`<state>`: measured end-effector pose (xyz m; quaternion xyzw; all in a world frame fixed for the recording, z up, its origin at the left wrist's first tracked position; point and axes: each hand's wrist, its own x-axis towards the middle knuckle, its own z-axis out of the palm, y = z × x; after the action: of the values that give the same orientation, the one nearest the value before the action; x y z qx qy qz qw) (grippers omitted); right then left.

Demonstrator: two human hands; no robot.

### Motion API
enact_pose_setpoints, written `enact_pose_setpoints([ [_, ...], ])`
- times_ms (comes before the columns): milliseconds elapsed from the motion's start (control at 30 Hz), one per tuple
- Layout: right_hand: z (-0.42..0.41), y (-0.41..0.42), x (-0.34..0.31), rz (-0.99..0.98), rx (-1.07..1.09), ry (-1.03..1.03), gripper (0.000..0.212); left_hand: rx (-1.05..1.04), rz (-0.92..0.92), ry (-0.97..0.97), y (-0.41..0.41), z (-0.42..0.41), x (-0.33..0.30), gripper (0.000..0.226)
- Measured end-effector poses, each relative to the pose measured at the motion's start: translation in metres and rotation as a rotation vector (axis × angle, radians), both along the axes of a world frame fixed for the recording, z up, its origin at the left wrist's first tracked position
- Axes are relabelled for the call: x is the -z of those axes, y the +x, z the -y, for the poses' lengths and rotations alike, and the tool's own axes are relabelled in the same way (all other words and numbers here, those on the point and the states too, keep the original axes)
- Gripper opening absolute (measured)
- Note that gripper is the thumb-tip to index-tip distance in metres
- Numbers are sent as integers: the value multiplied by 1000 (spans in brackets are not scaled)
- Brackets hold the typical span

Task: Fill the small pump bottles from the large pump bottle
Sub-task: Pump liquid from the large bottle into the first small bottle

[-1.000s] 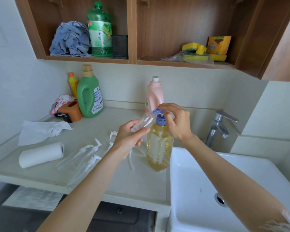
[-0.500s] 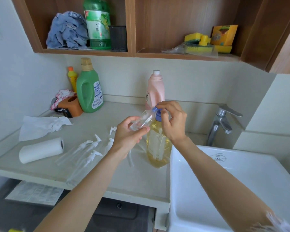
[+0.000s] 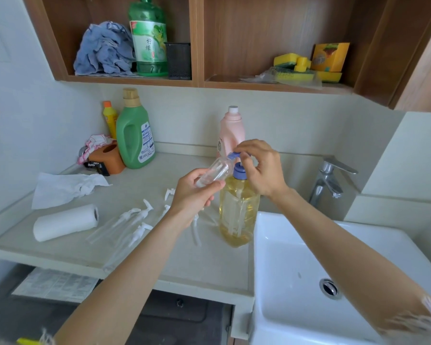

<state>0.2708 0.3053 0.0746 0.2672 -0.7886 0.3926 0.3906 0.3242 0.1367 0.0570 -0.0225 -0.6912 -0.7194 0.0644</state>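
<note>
A large bottle of yellow liquid [image 3: 238, 210] with a blue pump head [image 3: 237, 163] stands on the counter beside the sink. My left hand [image 3: 193, 195] grips a small clear bottle [image 3: 215, 171], tilted with its open mouth up against the blue spout. My right hand [image 3: 261, 168] sits over the pump head, its curled fingers holding it. Several more small clear bottles with white pumps [image 3: 132, 220] lie flat on the counter to the left, and loose white pump parts [image 3: 195, 231] lie under my left wrist.
A paper towel roll [image 3: 65, 222] and a crumpled tissue [image 3: 65, 186] lie at the counter's left. A green detergent jug [image 3: 135, 135] and a pink bottle [image 3: 230, 130] stand by the back wall. The white sink [image 3: 334, 270] with its tap [image 3: 330, 178] is at the right.
The pump head has risen from its pressed-down position, and my right hand rose with it. The small bottle stays at the spout. The view shifted a little.
</note>
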Motion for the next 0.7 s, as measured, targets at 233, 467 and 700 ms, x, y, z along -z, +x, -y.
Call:
enact_pose_setpoints([
  [233, 11, 3, 21, -77, 23, -175, 32, -65, -56, 17, -5, 0, 7, 31],
  [467, 13, 0, 43, -79, -6, -207, 35, -95, -21, -26, -10, 2, 19, 35],
  [700, 15, 2, 19, -34, 53, -101, 31, -13, -19, -47, -5, 7, 4, 29],
])
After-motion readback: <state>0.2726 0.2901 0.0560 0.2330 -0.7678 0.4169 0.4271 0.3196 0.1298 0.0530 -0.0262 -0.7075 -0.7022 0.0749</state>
